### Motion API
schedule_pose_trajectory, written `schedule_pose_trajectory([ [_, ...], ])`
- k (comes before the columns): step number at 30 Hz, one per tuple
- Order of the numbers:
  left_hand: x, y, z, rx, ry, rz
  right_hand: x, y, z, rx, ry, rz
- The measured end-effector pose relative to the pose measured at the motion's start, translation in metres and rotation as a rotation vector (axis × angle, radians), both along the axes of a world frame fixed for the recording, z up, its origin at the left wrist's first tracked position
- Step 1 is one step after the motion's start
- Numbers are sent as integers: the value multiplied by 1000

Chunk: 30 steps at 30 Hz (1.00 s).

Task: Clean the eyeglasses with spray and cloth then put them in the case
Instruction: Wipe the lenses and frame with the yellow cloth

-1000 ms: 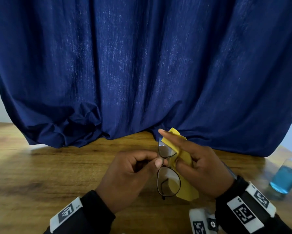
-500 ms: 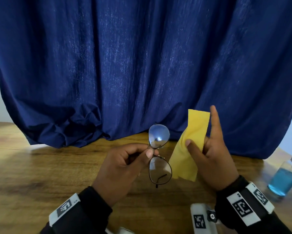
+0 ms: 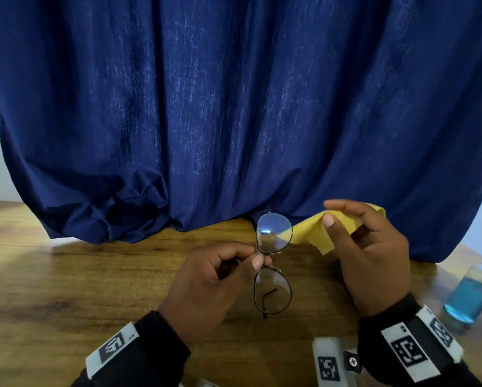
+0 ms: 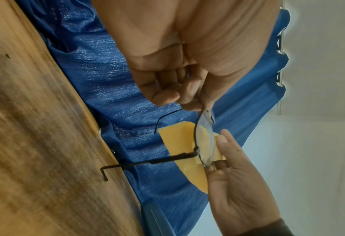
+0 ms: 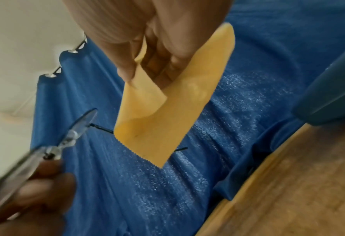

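Head view alone shows spray bottle [image 3: 469, 297].

Cloth [image 3: 343, 222] off lens, right hand [image 3: 373, 255] drawn aside.

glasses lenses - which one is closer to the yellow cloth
The far lens, above the left hand's pinch at the bridge; the yellow cloth sits right beside it. The near lens hangs lower, clear of it.

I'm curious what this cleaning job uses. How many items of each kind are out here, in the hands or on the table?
Eyeglasses: 1, pinched in the left hand
Yellow cloth: 1, held by the right hand
Spray bottle of blue liquid: 1, on the table
Total: 3
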State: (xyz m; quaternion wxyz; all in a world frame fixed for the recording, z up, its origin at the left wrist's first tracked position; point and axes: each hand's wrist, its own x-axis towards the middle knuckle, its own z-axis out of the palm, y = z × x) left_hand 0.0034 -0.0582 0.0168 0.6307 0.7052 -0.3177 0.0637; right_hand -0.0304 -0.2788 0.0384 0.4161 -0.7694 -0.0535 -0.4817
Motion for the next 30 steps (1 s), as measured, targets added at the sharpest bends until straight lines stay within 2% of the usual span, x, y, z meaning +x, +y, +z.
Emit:
schedule_pose_trajectory([
  [5, -1, -1, -1, 23, -13, -15, -14, 15, 9, -130, -107, 111],
  [9, 1, 0, -3, 42, -23, -2, -4, 16, 1, -373, 11, 155],
  [14, 1, 2, -3, 28, -29, -10, -4, 14, 1, -422, 72, 371],
  [16, 1, 2, -2, 27, -32, -9, -6, 13, 0, -444, 64, 364],
  [19, 1, 3, -1, 0, -18, -8, -6, 9, -1, -429, 36, 221],
  [21, 2, 2, -2, 5, -35, -10, -4, 7, -3, -427, 60, 189],
  [26, 1, 1, -4, 59, -54, -7, 0, 7, -9, -437, 211, 321],
  [30, 1, 2, -4, 42, -50, -16, -3, 11, -5, -399, 187, 432],
])
